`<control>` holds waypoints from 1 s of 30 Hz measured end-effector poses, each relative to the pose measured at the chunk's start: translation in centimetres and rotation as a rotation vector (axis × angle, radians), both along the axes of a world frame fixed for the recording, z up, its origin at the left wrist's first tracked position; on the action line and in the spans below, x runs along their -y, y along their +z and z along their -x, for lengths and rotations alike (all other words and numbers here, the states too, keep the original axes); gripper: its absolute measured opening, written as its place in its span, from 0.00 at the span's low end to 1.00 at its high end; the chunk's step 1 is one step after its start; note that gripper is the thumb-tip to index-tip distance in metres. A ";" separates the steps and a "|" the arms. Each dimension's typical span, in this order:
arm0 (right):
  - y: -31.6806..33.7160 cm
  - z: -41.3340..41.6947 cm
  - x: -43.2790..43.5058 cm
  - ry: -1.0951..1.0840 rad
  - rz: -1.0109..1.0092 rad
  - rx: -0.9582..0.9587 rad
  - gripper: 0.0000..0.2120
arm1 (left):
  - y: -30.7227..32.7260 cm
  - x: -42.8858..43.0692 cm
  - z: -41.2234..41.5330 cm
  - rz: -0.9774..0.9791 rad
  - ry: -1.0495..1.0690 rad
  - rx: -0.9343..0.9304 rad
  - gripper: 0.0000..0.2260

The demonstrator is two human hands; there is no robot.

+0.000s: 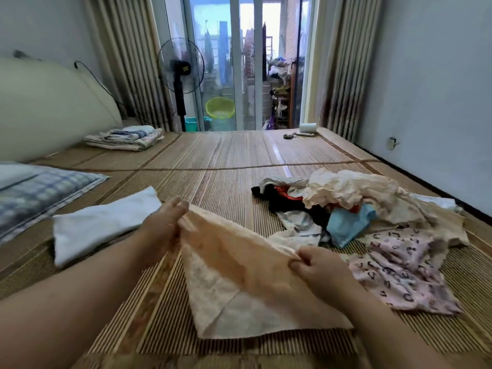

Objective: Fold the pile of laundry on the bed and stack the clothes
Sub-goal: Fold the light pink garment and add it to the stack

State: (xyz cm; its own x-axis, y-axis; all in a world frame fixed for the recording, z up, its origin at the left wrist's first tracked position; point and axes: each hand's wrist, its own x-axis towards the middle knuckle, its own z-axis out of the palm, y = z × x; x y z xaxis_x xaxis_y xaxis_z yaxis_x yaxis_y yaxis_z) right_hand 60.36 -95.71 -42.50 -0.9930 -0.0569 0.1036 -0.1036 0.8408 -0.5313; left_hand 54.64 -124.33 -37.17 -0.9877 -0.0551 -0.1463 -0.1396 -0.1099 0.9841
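Surroundings: unfolded laundry pile [346,206] beyond and right of the right hand [316,267]. A pink patterned garment [399,278] lies just beside that hand. A folded white towel [103,225] lies just left of the left hand [162,227], with a plaid pillow [40,195] farther left.
In the way: the pile's near edge lies just behind the held cloth; contact cannot be told.
Peach cloth [239,275]: between the hands, its lower part on the bamboo mat [213,166].
Long axis: the taut top edge runs diagonally from the left hand down to the right hand; a corner points toward the person.
Hands: each pinches one end of the top edge.

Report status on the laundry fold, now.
Left hand and right hand both pinch the peach cloth, held taut. Unfolded pile to its right. Folded white cloth left, apart.
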 end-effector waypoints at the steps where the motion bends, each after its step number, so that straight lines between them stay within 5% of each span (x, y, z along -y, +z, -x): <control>1: -0.1 0.1 1.0 0.016 0.031 -0.001 0.13 | -1.1 0.6 -0.2 0.192 -0.052 0.033 0.24; 3: -0.6 0.4 2.3 -0.030 0.122 -0.014 0.07 | -3.9 0.8 -1.4 0.665 -0.153 0.105 0.34; 6: -1.7 0.9 2.6 -0.194 0.131 -0.048 0.12 | -7.7 -1.1 -4.5 1.188 -0.212 0.121 0.42; 9: -2.0 0.9 2.5 -0.246 -0.038 -0.175 0.09 | -9.7 -3.4 -7.4 1.448 -0.258 -0.049 0.28; 12: -2.3 0.5 2.3 -0.048 -0.190 -0.107 0.12 | -11.2 -3.8 -8.2 1.596 -0.318 -0.115 0.25; 15: -3.5 -0.7 1.5 0.079 -0.424 0.206 0.29 | -12.2 -2.1 -7.6 1.493 -0.278 -0.139 0.19; 17: -4.1 -1.0 0.4 0.022 -0.407 0.258 0.24 | -12.3 -0.7 -7.4 1.491 -0.307 -0.188 0.19; 19: -4.2 -1.0 -0.7 -0.052 -0.338 0.200 0.12 | -11.8 0.1 -7.6 1.406 -0.266 -0.217 0.15; 27: 5.0 -0.5 -1.3 -0.233 0.347 -0.008 0.10 | -1.1 4.2 -5.6 0.610 0.116 -0.120 0.10; 30: 11.3 0.3 -0.1 -0.168 0.277 -0.124 0.08 | 4.9 5.3 -5.1 0.654 0.081 -0.240 0.07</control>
State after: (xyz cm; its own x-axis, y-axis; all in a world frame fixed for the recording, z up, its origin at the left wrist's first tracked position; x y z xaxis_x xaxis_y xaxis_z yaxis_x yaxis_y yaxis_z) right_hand 60.05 -95.65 -31.15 -0.9651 0.1531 0.2124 -0.0540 0.6775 -0.7336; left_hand 59.74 -129.60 -32.23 -0.9777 -0.1320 0.1633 0.0732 0.5147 0.8542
